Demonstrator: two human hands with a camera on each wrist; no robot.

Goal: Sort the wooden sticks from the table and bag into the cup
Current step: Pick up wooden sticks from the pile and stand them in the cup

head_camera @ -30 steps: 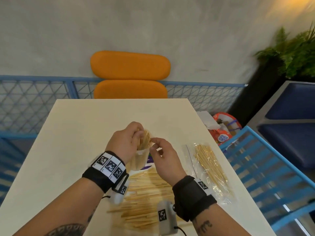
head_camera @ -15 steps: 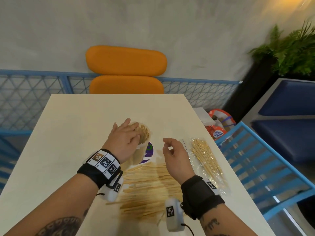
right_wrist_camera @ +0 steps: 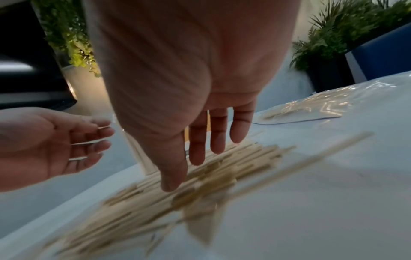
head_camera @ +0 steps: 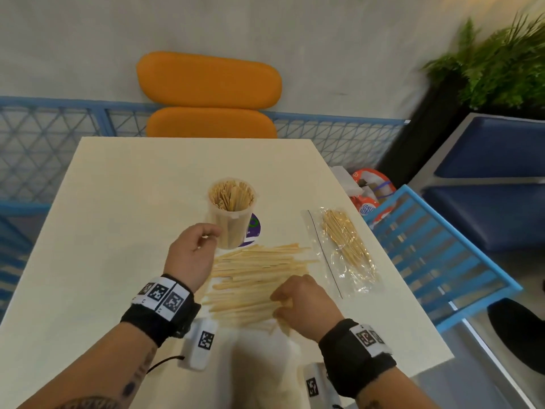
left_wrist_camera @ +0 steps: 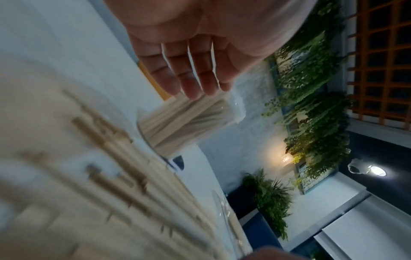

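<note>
A clear plastic cup (head_camera: 231,214) packed with upright wooden sticks stands mid-table; it also shows in the left wrist view as the cup (left_wrist_camera: 189,123). A loose pile of wooden sticks (head_camera: 259,278) lies in front of it. My left hand (head_camera: 206,237) hovers just left of the cup's base with relaxed fingers (left_wrist_camera: 191,75), holding nothing. My right hand (head_camera: 283,302) reaches down onto the near right part of the pile, its fingers (right_wrist_camera: 198,151) straight over the sticks (right_wrist_camera: 200,179). A clear bag of thinner sticks (head_camera: 345,249) lies to the right.
A purple round label or lid (head_camera: 253,228) lies under the cup. An orange chair (head_camera: 209,93) stands beyond the table (head_camera: 118,187). A blue slatted chair (head_camera: 436,255) and packets on the floor (head_camera: 368,187) sit off the right edge, with a plant (head_camera: 501,60) behind.
My left hand has come off the cup's top and drawn back beside its base. My right hand has dropped from near the cup down onto the pile.
</note>
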